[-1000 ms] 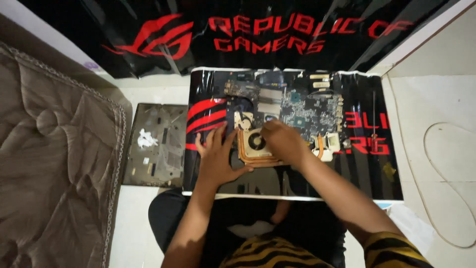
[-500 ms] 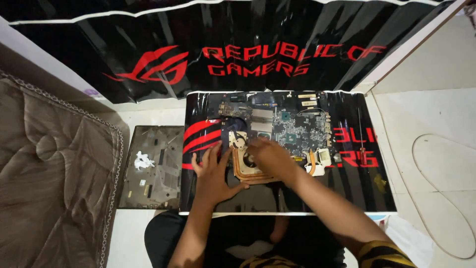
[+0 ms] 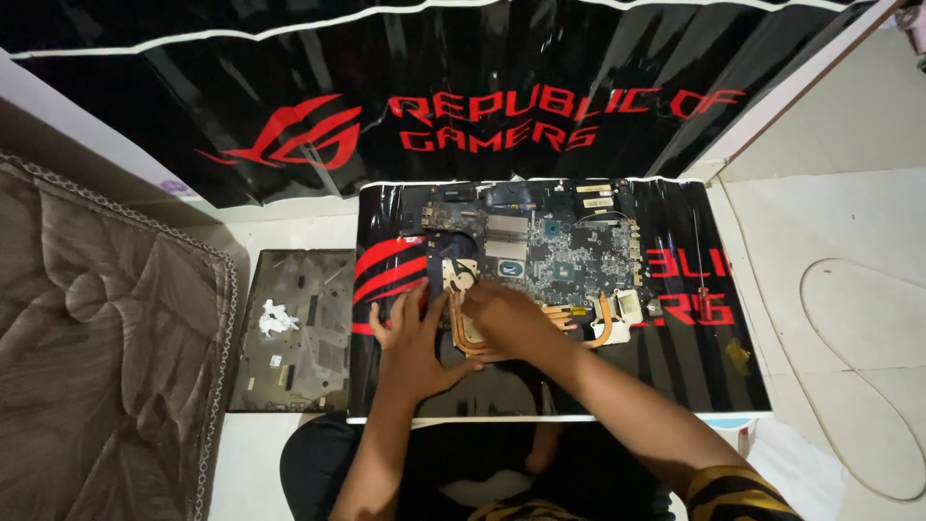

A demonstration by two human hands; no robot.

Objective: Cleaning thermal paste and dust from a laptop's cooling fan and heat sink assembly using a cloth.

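Floor [image 3: 849,222] of pale tile carries everything seen from the head view. A brown quilted mattress [image 3: 96,338] fills the left side. A glossy black banner [image 3: 463,96] with red lettering stands along the far side. A black and red work mat [image 3: 694,347] lies flat in front of the person. Just beside its left edge rests a grey laptop bottom cover [image 3: 294,333], inner face up.

A laptop motherboard [image 3: 559,246] lies on the far half of the mat, long axis running left to right. At its near edge sits the copper heat pipe assembly [image 3: 579,323], its pipes also running left to right and curving away at the right end.

The right hand [image 3: 506,318] lies directly on the left part of the assembly, fingers curled over it; whether the grip is closed on it cannot be told. The left hand [image 3: 415,338] rests just beside it, fingers spread open, palm flat on the mat, holding nothing.

A thin white cable [image 3: 858,386] loops on the floor at right.
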